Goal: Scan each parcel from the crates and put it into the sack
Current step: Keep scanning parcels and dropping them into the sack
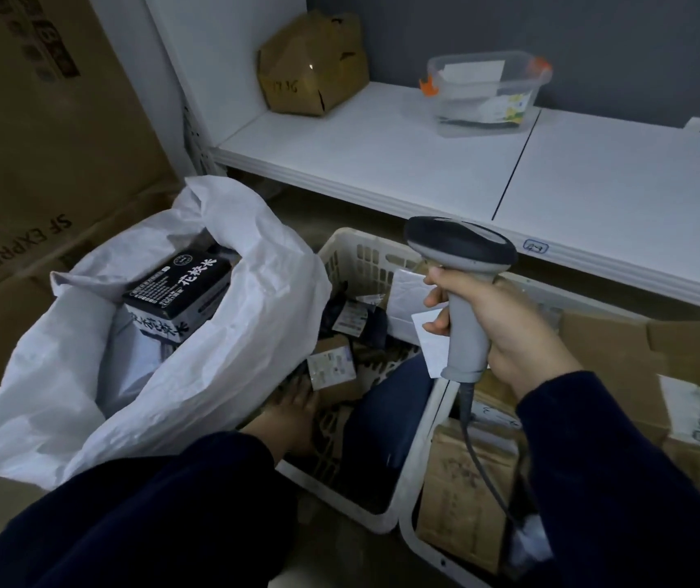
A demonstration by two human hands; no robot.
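A white sack (pixel 229 367) stands open on the left with a black printed box (pixel 178 286) on top inside it. Beside it a white slatted crate (pixel 348 244) holds several parcels: a small brown labelled parcel (pixel 333 367), a dark blue bag (pixel 386 418), a black bag (pixel 356 320) and a white mailer (pixel 407 299). My left hand (pixel 293 413) reaches down into this crate, fingers stretched out at the small brown parcel's near edge. My right hand (pixel 505 328) grips the handle of a grey barcode scanner (pixel 462 244) held above the crates.
A second white crate (pixel 424 549) at the right holds brown cardboard parcels (pixel 467 494). Behind runs a low white shelf (pixel 382 142) with a crumpled cardboard box (pixel 312 65) and a clear plastic tub (pixel 484 95). Large SF Express cartons (pixel 42 163) are stacked at the left.
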